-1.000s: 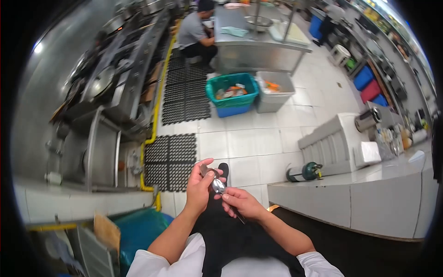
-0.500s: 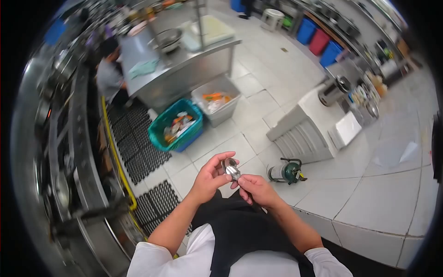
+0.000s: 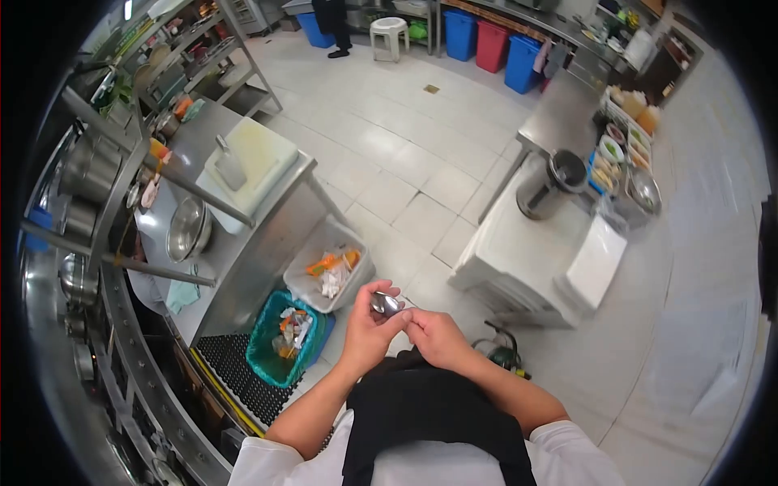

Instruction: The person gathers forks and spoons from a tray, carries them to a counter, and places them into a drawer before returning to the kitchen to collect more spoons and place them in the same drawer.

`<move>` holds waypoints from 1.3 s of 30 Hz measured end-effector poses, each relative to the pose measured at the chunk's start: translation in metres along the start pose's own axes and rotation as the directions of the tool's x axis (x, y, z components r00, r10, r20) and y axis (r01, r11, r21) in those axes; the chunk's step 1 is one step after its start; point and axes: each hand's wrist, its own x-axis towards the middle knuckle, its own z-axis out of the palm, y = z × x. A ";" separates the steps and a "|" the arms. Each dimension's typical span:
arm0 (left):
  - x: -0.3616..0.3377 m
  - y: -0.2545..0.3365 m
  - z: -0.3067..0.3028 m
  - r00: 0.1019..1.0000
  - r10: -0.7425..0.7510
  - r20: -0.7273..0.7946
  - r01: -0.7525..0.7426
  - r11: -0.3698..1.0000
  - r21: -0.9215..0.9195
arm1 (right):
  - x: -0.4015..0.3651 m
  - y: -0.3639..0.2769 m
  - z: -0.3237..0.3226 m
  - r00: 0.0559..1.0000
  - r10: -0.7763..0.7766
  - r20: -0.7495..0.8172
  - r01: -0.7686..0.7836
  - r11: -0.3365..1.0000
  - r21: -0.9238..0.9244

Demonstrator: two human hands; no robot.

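Note:
A shiny metal spoon is held in front of my black apron, its rounded bowl facing up. My left hand is curled around the bowl, with the thumb along its lower edge. Right against it, my right hand is closed with its fingertips pinched where the spoon's handle starts. Most of the handle is hidden by my right hand.
Ahead to the left stand a grey bin and a teal-lined bin, both with scraps. A steel table carries a cutting board and metal bowl. On the right is a white cabinet; a green-topped cylinder stands nearby.
My view has turned to the right and lifted, showing more of the floor and far wall. Both hands stay together on the spoon, whose bowl has tilted a little.

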 end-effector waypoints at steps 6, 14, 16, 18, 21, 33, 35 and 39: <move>0.108 0.009 0.003 0.990 0.046 -0.135 -0.055 0.996 -0.065 | 0.104 -0.011 -0.056 0.987 -0.157 0.019 0.157 0.957 -0.243; 0.275 0.014 -0.014 0.990 0.098 -0.105 -0.114 0.981 -0.157 | 0.257 0.014 -0.109 0.997 0.043 0.066 -0.037 0.995 -0.088; 0.328 0.024 -0.025 0.997 0.055 -0.056 -0.067 0.968 -0.244 | 0.303 0.007 -0.128 0.984 0.152 0.098 -0.150 0.988 -0.025; 0.370 0.037 -0.031 1.000 0.013 -0.017 -0.017 0.943 -0.332 | 0.343 0.001 -0.148 0.954 0.261 0.148 -0.268 0.963 0.028; 0.442 0.071 -0.042 0.996 -0.031 0.089 0.060 0.937 -0.344 | 0.412 -0.003 -0.178 0.896 0.345 0.279 -0.427 0.841 0.332; 0.692 0.130 -0.097 0.936 -0.275 0.219 0.342 0.852 -0.395 | 0.670 0.008 -0.248 0.937 0.193 0.292 -0.334 0.742 0.582; 0.730 0.144 -0.105 0.952 -0.261 0.160 0.305 0.857 -0.415 | 0.719 0.002 -0.258 0.921 0.182 0.345 -0.348 0.782 0.517; 0.816 0.189 -0.129 0.947 -0.286 -0.149 0.182 0.854 -0.487 | 0.832 -0.021 -0.278 0.913 0.176 0.369 -0.368 0.746 0.555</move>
